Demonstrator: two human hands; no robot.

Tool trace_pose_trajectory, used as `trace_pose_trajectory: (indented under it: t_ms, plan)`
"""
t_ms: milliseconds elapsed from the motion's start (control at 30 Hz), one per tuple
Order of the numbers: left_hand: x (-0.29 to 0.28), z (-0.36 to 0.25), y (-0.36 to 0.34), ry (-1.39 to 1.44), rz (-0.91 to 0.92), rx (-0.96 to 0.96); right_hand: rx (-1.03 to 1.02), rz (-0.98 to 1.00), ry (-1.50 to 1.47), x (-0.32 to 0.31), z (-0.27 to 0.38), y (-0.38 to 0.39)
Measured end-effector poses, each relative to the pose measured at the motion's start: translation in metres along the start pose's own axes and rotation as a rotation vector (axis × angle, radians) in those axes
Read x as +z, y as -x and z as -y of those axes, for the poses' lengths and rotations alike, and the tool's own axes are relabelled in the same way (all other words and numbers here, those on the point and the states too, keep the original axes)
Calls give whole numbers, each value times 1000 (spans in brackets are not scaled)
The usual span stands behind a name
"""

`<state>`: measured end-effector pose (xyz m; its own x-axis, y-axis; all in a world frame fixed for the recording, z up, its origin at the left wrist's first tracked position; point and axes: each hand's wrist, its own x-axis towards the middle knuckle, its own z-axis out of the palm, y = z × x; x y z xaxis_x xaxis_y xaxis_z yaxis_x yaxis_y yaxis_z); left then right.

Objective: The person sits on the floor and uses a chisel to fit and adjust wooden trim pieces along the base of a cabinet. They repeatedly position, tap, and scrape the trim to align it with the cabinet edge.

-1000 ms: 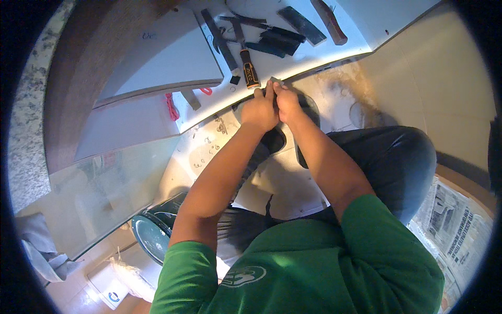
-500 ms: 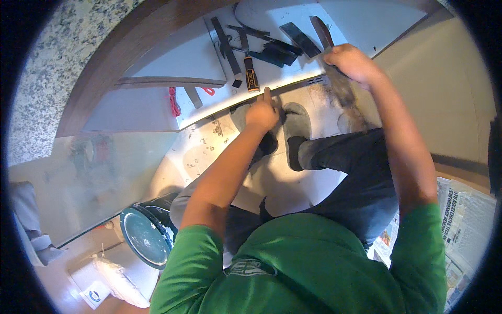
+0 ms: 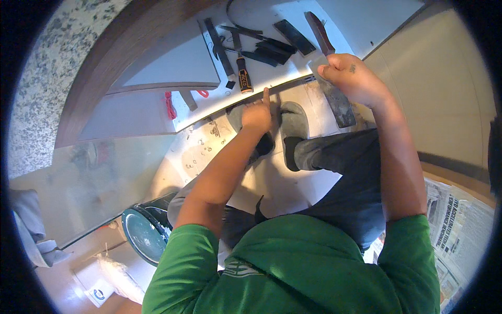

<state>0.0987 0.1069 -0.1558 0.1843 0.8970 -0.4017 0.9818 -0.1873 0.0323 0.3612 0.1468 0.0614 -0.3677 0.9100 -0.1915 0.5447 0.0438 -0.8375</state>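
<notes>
My right hand (image 3: pixel 356 78) is closed around a long flat grey tool (image 3: pixel 338 107) that slants down over the floor; its exact kind is unclear. A reddish-brown blade-shaped piece (image 3: pixel 319 32) extends beyond that hand over the white cabinet board (image 3: pixel 180 121); I cannot tell whether it is part of the tool. My left hand (image 3: pixel 256 115) is at the board's front edge, index finger stretched out towards it and the other fingers partly folded, with nothing visible in it. On the board just beyond lies a chisel (image 3: pixel 244 73) with a black-and-orange handle.
Several dark tools (image 3: pixel 269 51) and a black flat block (image 3: pixel 294 36) lie on the board, with red cord (image 3: pixel 170 105) further left. Curled shavings (image 3: pixel 214 128) dot the floor by my feet. A green bucket (image 3: pixel 144 236) stands left, newspaper (image 3: pixel 455 230) lies right.
My right hand has turned and lowered the grey tool, so more of it shows below the hand. My left hand stays by the board edge.
</notes>
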Motion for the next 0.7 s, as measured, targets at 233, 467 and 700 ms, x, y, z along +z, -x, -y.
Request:
trace_pose_trajectory:
  t_ms: [233,467,700]
  plan:
    - [2,-2,3,74,-42,-29,18,-29,179,-3,8,-2]
    - [-1,-9,0,147,-76,-26,-17,-64,183,1,2,-3]
    - [2,6,6,238,-69,-123,-47,-76,214,3,-2,-5]
